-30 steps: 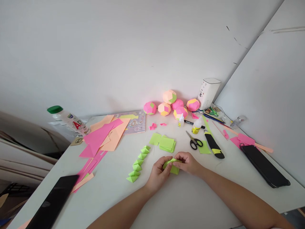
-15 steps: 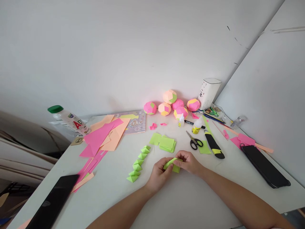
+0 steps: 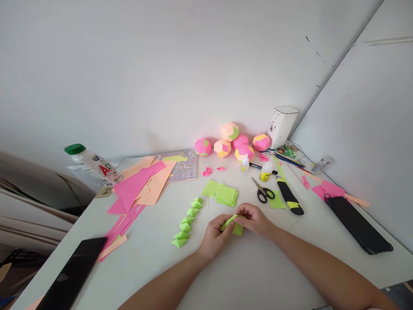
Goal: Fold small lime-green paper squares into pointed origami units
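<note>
Between both hands, over the near middle of the table, is a partly folded piece of green paper (image 3: 238, 230). My left hand (image 3: 215, 236) pinches its left side, and my right hand (image 3: 254, 218) grips the upper right edge with thumb and fingers. Fingers cover part of the folds. To the left, several folded green paper units (image 3: 186, 227) lie in a slanting row. Just beyond the hands sits a small stack of green paper pieces (image 3: 226, 195), with another green sheet (image 3: 210, 188) beside it.
Black scissors (image 3: 265, 193), a utility knife (image 3: 290, 197) and glue bottles (image 3: 266, 171) lie to the right. Paper balls (image 3: 222, 147) stand along the wall. Pink and peach sheets (image 3: 137, 187), a bottle (image 3: 97, 163) and a black tablet-like device (image 3: 72, 271) occupy the left; a black phone-like object (image 3: 358, 224) lies far right.
Almost nothing differs. Both hands keep hold of the green paper in the same place, with only a very slight shift of the fingers and the camera.
</note>
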The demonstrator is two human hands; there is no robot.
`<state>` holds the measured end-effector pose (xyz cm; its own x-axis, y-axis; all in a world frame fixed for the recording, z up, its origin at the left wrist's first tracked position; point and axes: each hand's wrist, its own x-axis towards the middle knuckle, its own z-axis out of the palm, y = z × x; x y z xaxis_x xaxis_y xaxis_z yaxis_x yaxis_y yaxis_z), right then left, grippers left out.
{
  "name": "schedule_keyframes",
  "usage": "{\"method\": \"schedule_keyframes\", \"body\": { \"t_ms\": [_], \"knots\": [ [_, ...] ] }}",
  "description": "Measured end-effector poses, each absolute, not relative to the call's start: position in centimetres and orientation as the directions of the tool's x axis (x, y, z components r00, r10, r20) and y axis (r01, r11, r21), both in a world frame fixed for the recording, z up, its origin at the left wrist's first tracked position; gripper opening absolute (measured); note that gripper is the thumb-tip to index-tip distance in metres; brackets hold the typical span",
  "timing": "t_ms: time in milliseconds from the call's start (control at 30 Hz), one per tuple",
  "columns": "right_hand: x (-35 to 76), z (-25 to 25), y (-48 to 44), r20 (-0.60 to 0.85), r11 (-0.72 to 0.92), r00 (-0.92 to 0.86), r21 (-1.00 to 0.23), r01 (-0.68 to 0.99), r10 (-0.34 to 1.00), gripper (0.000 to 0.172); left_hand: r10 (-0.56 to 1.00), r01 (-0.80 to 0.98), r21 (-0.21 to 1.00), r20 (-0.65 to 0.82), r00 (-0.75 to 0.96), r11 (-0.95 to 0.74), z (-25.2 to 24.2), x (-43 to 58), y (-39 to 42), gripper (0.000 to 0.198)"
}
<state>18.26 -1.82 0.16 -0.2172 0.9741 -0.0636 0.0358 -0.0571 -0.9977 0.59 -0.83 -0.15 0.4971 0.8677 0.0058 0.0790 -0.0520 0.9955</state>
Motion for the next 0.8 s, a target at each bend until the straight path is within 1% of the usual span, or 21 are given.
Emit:
{"method": "schedule_keyframes", "body": {
  "t_ms": [167,400,800],
  "knots": [
    [18.26,0.18,-1.75,-0.069,-0.061,-0.205,-0.997,0.048,0.976,0.028,0.867,0.082,0.995,0.008,0.499,-0.056,-0.12,0.58,-0.81,0.031],
    [18.33,0.20,-1.80,-0.025,-0.015,-0.223,-0.999,0.050,0.975,0.022,0.868,0.088,0.995,-0.007,0.497,-0.042,0.05,0.63,-0.82,0.031],
    [18.44,-0.58,-1.71,-0.001,0.010,-0.219,-0.999,0.049,0.976,0.026,0.869,0.088,0.994,0.008,0.494,-0.059,0.11,0.72,-0.88,0.031]
  ]
}}
